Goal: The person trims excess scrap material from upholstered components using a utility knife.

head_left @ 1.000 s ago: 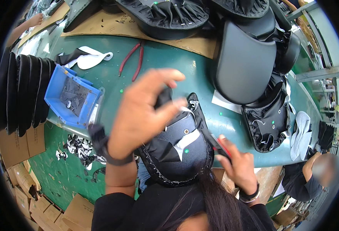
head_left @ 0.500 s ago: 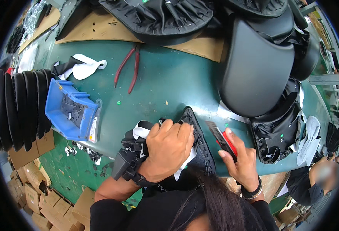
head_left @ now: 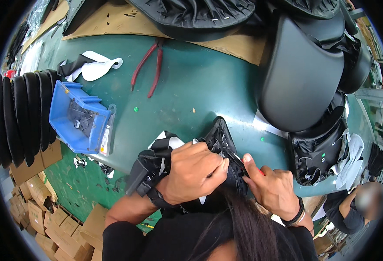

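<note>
A black upholstered pad (head_left: pixel 221 132) with a gathered edge lies at the near edge of the green table. Closed over it, my left hand (head_left: pixel 195 169) grips black cover fabric with a white underside (head_left: pixel 174 142), which bunches out beside the fingers. My right hand (head_left: pixel 272 189) is wrapped round a red utility knife (head_left: pixel 262 172), mostly hidden by the fingers. Its blade reaches the pad's edge just right of my left fist. Exactly where the blade touches is hard to make out. My hair covers the pad's lower part.
Red-handled pliers (head_left: pixel 158 71) lie at the table's back. A blue bin (head_left: pixel 77 145) with small dark pieces stands left, by a row of black pads (head_left: pixel 21 117). Black cushions (head_left: pixel 302 78) pile up at right. Fabric scraps (head_left: pixel 96 67) lie back left. Another person (head_left: pixel 346 209) is at far right.
My right hand has brought the knife left and onto the pad's edge beside my left fist. My left hand keeps its grip on the fabric and has shifted slightly right.
</note>
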Demonstrator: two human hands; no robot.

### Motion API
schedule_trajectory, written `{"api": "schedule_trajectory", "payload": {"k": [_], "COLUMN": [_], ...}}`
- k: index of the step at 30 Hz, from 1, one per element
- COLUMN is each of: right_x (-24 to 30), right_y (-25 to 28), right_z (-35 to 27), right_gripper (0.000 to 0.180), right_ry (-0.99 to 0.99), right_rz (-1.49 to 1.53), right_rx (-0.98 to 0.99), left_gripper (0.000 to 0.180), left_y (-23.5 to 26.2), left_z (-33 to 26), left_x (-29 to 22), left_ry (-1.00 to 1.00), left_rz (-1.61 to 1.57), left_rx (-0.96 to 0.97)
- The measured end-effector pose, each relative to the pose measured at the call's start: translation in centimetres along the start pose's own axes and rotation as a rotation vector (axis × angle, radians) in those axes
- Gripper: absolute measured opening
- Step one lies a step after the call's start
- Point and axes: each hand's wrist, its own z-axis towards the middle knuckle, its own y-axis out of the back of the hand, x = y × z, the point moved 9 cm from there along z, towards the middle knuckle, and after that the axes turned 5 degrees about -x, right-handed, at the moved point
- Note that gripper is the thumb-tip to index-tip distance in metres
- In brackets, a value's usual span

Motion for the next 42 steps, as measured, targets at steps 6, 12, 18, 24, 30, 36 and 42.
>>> {"api": "schedule_trajectory", "payload": {"k": [6,12,18,24,30,36,42], "right_x": [0.4,-0.2,0.8,0.8,-3.9,-1.5,-1.2], "right_y": [0.7,2.8,-0.1,-1.0,-0.8,-2.3,5.3], "right_z": [-3.1,-0.2,-1.3,-5.7,-5.2,-0.5,0.7], "right_gripper": [0.055,0.059,0.058,0.058,0.044,0.040,0.036], "right_ry": [-0.064,-0.011,-0.020,-0.164,-0.398,-0.238,-0.118], "right_rz": [-0.043,0.052,-0.170,-0.060,0.500,0.616,0.944], "right_rx": [-0.008,-0.204,-0.008,-0.082,-0.271,-0.180,-0.507], "left_gripper": [0.025,0.024,0.019,0.015,0.023,0.040,0.041], "left_y": [0.7,-1.1,2.0,8.3,13.0,7.4,6.3], "left_z": [-0.4,-1.3,-1.2,-4.9,-11.9,-17.0,-12.5], "left_x": [-1.1,-0.7,-0.7,2.0,1.1,5.7,9.7], "left_ry": [-0.086,-0.056,-0.073,0.334,0.335,1.113,1.064], "left_rz": [-0.120,-0.006,-0.388,-0.790,0.353,-0.201,-0.826], "left_rx": [0.003,0.101,0.016,-0.235,0.520,-0.169,-0.344]}}
